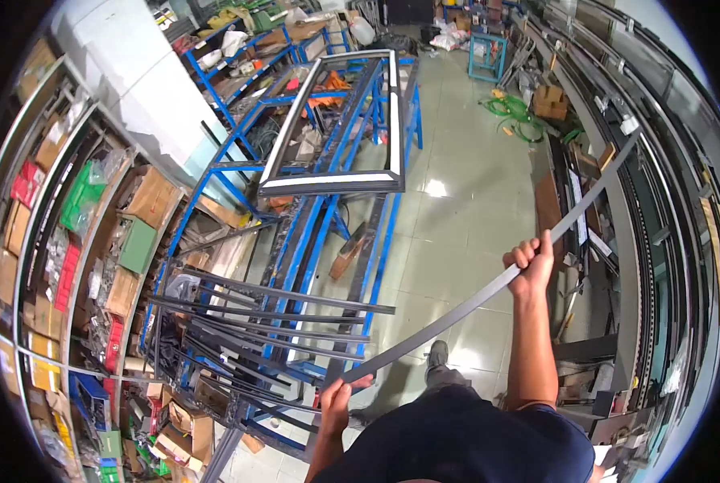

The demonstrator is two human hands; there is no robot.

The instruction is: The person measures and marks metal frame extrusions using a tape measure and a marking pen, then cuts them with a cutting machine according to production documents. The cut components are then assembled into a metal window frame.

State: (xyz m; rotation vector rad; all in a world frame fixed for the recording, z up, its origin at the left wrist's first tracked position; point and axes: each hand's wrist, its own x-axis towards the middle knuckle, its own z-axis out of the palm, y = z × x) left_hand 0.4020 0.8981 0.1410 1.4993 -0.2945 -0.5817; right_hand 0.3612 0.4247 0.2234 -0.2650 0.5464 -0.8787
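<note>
A long grey metal profile (448, 318) runs slantwise across the view, from low centre up toward the right-hand racks. My right hand (531, 264) is closed around it near its middle. Close to the profile's lower end, my left hand (340, 400) grips it with thumb and fingers. Just left of that hand, several dark metal profiles (271, 328) lie side by side across a blue metal stand (388, 241). Farther back on the stand rests a rectangular dark frame (332, 187) with white strips along its sides.
Shelves with boxes and a green box (137, 244) line the left. Racks of long profiles (646, 241) fill the right side. On the tiled floor (448, 217) lie a green hose coil (517, 113) and cardboard boxes (549, 101); a blue stool (486, 56) stands behind.
</note>
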